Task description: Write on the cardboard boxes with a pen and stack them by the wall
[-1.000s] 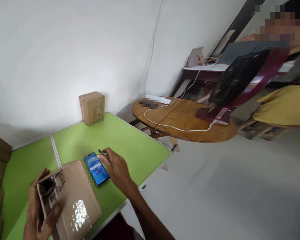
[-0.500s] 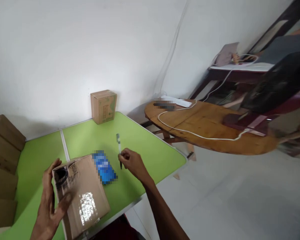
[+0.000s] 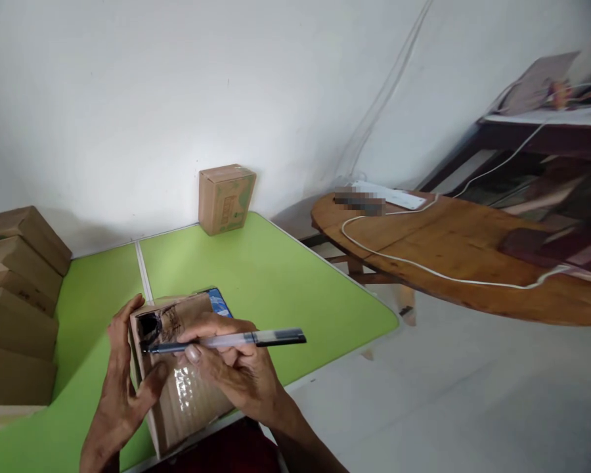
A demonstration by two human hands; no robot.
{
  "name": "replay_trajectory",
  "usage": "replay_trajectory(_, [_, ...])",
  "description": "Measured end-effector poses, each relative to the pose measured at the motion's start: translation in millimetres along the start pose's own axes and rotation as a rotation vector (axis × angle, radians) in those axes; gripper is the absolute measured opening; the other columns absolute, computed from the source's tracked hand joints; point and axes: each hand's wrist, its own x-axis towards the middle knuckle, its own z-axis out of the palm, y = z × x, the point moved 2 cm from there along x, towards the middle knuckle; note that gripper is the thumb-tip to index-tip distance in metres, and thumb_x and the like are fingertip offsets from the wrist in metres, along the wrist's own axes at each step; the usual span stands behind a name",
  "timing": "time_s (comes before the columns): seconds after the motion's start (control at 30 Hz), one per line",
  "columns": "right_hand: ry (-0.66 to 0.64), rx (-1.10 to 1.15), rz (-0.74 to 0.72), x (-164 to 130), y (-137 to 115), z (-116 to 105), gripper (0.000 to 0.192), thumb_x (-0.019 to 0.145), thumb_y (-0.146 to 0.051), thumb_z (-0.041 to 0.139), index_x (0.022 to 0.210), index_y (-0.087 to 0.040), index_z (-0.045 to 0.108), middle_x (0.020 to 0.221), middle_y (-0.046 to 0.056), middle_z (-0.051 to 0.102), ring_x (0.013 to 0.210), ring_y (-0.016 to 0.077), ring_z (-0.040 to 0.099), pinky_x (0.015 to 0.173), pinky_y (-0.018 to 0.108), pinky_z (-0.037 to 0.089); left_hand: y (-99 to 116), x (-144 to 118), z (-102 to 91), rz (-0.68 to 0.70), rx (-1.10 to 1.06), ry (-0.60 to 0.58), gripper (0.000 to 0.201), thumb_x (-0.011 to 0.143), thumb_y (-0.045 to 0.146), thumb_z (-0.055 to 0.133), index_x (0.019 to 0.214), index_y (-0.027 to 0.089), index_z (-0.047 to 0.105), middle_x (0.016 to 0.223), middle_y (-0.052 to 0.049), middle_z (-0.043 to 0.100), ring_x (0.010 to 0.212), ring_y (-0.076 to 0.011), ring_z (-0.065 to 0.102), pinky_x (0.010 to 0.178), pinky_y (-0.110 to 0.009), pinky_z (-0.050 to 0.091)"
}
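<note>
My left hand grips the left side of a taped cardboard box that rests on the near edge of the green table. A black scribbled patch covers the box's top left corner. My right hand lies over the box and holds a pen nearly level, with its tip at the scribbled patch. A phone with a blue screen peeks out from behind the box.
A small cardboard box stands at the table's far edge by the white wall. Stacked cardboard boxes sit at the left. To the right is a wooden oval table with a white cable and a power strip.
My right hand picked the pen up from beside the phone and brought it left onto the box. The view turned left, so the fan and the other person are out of sight.
</note>
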Motion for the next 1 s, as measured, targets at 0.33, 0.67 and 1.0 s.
replay_trajectory(0.33, [0.101,-0.122,-0.069,8.3,-17.5,-9.9,0.023,0.104,-0.037,0.073,0.088,-0.022,0.074,0.072,-0.001,0.067,0.057,0.0122,0.062,0.049,0.021,0.047,1.3,-3.6,-2.4,0.003,-0.015,0.001,0.075,0.107,0.05,0.068,0.176,0.04,0.039,0.181,-0.009,0.043,0.167,-0.0388,0.041,0.138,-0.064,0.032])
replay_trajectory(0.67, [0.441,-0.11,-0.254,37.6,-13.4,-46.8,0.036,0.113,-0.06,0.064,0.105,-0.025,0.067,0.107,0.006,0.078,0.076,0.0171,0.073,0.059,0.027,0.059,11.9,-4.6,-3.2,-0.108,-0.052,0.068,0.077,0.102,0.059,0.072,0.172,0.037,0.047,0.179,-0.01,0.048,0.166,-0.0406,0.044,0.139,-0.063,0.033])
replay_trajectory(1.0, [0.185,-1.372,0.689,31.2,84.6,-131.4,0.009,0.113,-0.019,0.064,0.106,-0.019,0.07,0.114,0.016,0.083,0.107,0.0292,0.081,0.078,0.032,0.046,27.0,-2.9,-3.6,-0.189,-0.08,0.103,0.077,0.101,0.065,0.071,0.168,0.035,0.049,0.178,-0.009,0.049,0.166,-0.0399,0.044,0.139,-0.058,0.036])
